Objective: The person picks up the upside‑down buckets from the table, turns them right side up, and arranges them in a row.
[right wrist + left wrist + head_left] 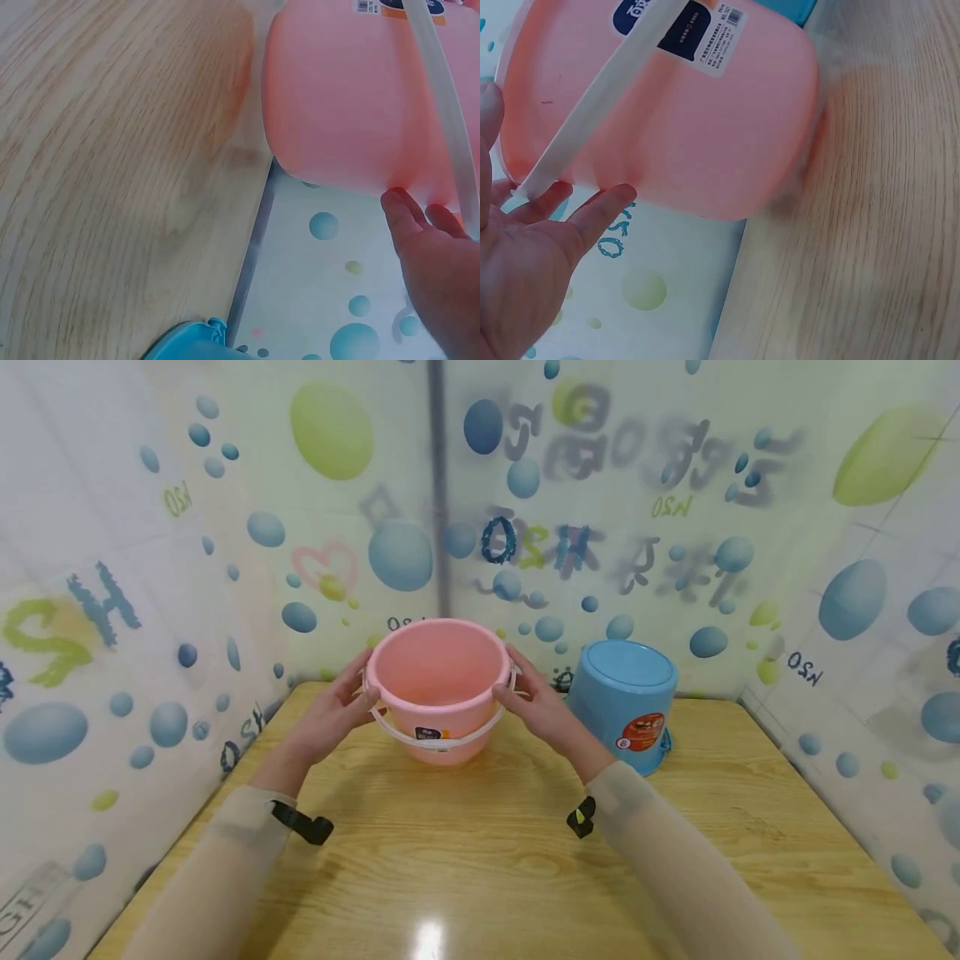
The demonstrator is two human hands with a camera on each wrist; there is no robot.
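"Bubble-print walls point(525, 478) flank a wood-top table point(450, 852) on 3 sides. Where's the pink bucket point(442, 689), pls?"

"Ctr, toward the back, mouth up, btwn both hands. Can't tell if its base touches the wood."

"Hands' state?"

"L hand point(326, 722) grips the bucket's L side: thumb at the rim, fingers curled in against the outer wall. R hand point(536, 702) mirrors it on the R side, thumb at the rim, fingers to the wall below."

"Handle?"

"White handle point(600, 94), slung low across the front, in front of a dark label point(429, 733)."

"Anything else, re: the table?"

"Blue bucket point(626, 693), upside down, red label point(641, 732) facing the cam, R of the pink one and near the R hand."

"And the person?"

"Pale sleeves point(217, 868), a blk strap point(302, 822) at each wrist."
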